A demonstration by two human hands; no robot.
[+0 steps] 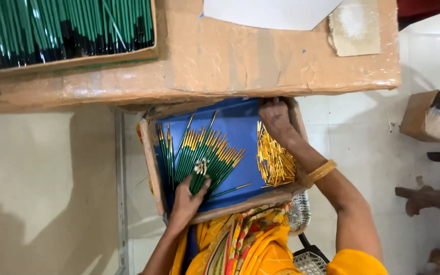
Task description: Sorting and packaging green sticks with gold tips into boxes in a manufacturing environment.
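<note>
A shallow cardboard tray (152,168) with a blue lining rests on my lap. Green sticks with gold tips (207,153) lie fanned out in its left half. My left hand (188,196) grips a bunch of these green sticks at their lower ends. A heap of small gold metal tubes (276,163) fills the tray's right side. My right hand (276,119) reaches to the tray's far right corner, just above that heap, with its fingers curled under the table edge. Whether it holds anything cannot be made out.
A cardboard-covered table (230,56) spans the top, carrying a box of green sticks (62,30) and a white sheet (271,12). A small carton of white-tipped sticks (431,119) sits on the tiled floor at right. Another person's feet (423,198) show at the right edge.
</note>
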